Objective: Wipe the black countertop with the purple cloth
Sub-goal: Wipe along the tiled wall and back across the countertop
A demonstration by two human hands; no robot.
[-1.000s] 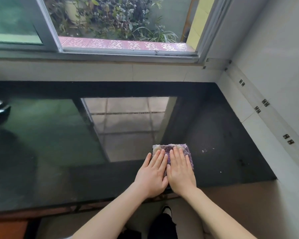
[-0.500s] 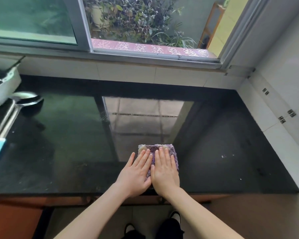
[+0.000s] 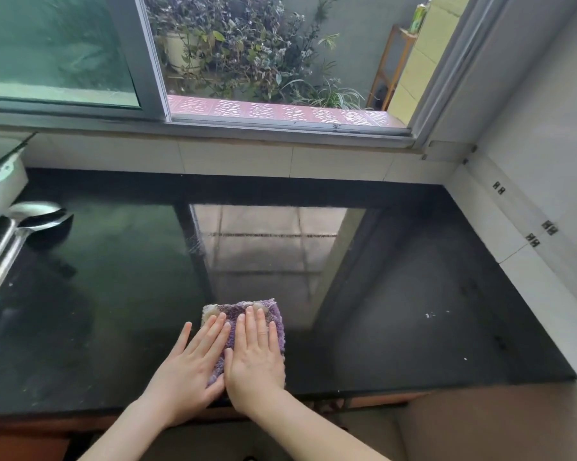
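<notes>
Both hands — left [image 3: 188, 371] and right [image 3: 255, 359] — are laid flat, fingers extended, side by side on the cloth [image 3: 267, 314], which is pressed against the countertop [image 3: 413, 311] near its front edge; a ladle [image 3: 30, 217] is seen far left.

The desk [image 3: 413, 294] has a black glossy top that reflects the window. It meets a tiled wall at the back and at the right. A folded purple cloth [image 3: 267, 316] lies flat on it near the front edge, around the middle. At the far left a metal ladle [image 3: 30, 217] lies on the top, just beside a white pot [image 3: 0, 194]. Small white specks [image 3: 430, 315] are on the right part.
</notes>
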